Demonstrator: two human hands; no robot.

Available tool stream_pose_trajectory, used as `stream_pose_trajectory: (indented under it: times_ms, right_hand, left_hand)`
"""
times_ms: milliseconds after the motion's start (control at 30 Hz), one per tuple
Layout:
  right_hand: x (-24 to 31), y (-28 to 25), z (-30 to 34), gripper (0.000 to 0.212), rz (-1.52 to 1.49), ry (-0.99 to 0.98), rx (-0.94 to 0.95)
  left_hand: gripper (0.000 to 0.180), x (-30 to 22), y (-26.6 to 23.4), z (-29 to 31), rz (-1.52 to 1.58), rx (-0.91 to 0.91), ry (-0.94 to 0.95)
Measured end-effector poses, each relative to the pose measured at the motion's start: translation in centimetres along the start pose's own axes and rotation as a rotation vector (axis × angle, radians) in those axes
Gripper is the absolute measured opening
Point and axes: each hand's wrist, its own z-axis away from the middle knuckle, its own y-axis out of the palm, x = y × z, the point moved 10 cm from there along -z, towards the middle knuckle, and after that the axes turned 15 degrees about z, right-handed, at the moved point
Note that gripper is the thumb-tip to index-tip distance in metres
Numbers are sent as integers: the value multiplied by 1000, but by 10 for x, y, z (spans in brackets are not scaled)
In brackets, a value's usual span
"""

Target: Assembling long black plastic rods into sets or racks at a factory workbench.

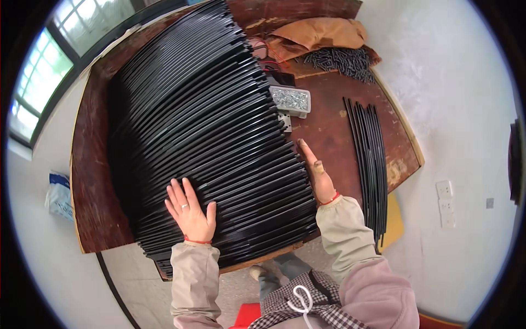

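Note:
A broad layer of long, thin black rods [219, 137] covers most of the reddish-brown table, lying side by side across it. My left hand [190, 215] rests flat on top of the rods near the front, fingers stretched and thumb apart. At their right ends, my right hand [318, 175] stands on edge with its fingers extended, the palm side against or close beside the rod tips. Some tape or a covering shows on the right thumb. Neither hand grips anything. A smaller bundle of black rods [368, 159] lies apart at the right, jutting past the table's front edge.
A clear plastic box [291, 101] of small metal pieces sits beside the rod ends. Behind it, an orange-brown sheet or bag [318, 37] holds a heap of small dark grey pieces [344, 63]. The table's raised wooden edge [98, 181] runs along the left.

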Motion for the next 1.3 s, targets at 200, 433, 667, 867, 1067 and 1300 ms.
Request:
stream_pose_trajectory:
  times_ms: [200,433,667,867,1067,1300]
  right_hand:
    - [9,2,1,68,2,-70,88]
    - [15,15,0,64,141,-181,136]
    - [16,11,0,65,103,-164,150]
    - [13,3,11,66,-6,-130,171]
    - [7,11,19,64,97,-132,140]
    - [10,7,18,64,11,-119,125]
  left_hand:
    - [55,-40,15,0,62,156,332]
    - [42,-64,35,-3,89,309,496]
    - [45,-69,40,-1,87,308,521]
    - [42,-78,34,2,125,257,609]
    - [37,-91,34,-4,93,249,630]
    - [34,-92,32,-4,114,226,601]
